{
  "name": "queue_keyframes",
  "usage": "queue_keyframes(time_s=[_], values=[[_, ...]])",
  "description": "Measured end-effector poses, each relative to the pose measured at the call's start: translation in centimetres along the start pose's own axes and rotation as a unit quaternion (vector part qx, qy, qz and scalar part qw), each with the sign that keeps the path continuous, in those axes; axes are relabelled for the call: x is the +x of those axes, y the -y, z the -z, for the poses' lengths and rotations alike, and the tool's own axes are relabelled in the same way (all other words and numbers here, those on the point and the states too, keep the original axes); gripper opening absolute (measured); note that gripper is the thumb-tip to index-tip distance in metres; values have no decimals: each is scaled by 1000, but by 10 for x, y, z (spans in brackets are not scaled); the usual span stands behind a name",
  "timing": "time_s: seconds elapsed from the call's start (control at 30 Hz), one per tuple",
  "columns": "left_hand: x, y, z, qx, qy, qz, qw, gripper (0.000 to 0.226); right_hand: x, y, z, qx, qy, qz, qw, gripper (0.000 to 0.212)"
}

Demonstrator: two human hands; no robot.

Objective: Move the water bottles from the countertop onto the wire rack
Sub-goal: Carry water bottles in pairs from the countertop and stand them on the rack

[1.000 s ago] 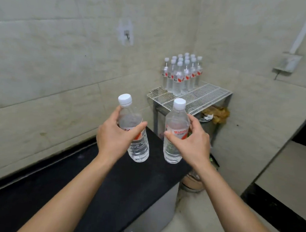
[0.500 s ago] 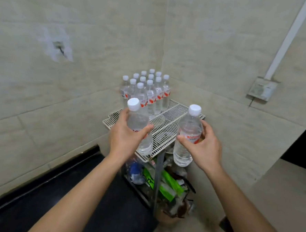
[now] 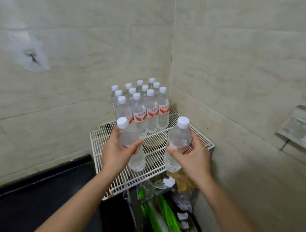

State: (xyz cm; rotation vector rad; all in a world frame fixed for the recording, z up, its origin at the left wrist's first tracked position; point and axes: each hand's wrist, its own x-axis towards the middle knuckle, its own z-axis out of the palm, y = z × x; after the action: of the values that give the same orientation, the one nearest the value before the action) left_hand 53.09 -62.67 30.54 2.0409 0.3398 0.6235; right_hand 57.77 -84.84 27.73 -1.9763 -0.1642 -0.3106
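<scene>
My left hand (image 3: pixel 116 154) grips a clear water bottle (image 3: pixel 137 159) with a white cap, tilted a little to the left. A second bottle (image 3: pixel 178 140) with a red label is held in my right hand (image 3: pixel 193 158). Both bottles hover just above the front half of the white wire rack (image 3: pixel 102 141). A tight group of several bottles (image 3: pixel 143 106) with white caps and red labels stands on the rack's back part, in the wall corner.
The black countertop (image 3: pixel 35 203) lies at the lower left, beside the rack. Under the rack sit green packets (image 3: pixel 162 218), a brown bag and other clutter. Tiled walls meet behind the rack; a wall box (image 3: pixel 299 127) is mounted on the right.
Both hands have carried their bottles forward from over the countertop to over the rack. The view has moved closer to the corner and tilted down onto the rack.
</scene>
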Motion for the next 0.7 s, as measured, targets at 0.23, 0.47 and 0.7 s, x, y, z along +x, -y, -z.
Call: queue_keyframes(time_s=[0.23, 0.47, 0.7], values=[[8, -2, -39, 50, -73, 69, 994, 69, 64, -18, -2, 1, 98, 34, 995, 85], [32, 5, -47, 73, -124, 87, 986, 65, 92, -17, -40, -1, 175, 60, 983, 90], [68, 24, -44, 101, -84, 71, 989, 83, 108, -7, -78, -42, 212, 62, 974, 101]])
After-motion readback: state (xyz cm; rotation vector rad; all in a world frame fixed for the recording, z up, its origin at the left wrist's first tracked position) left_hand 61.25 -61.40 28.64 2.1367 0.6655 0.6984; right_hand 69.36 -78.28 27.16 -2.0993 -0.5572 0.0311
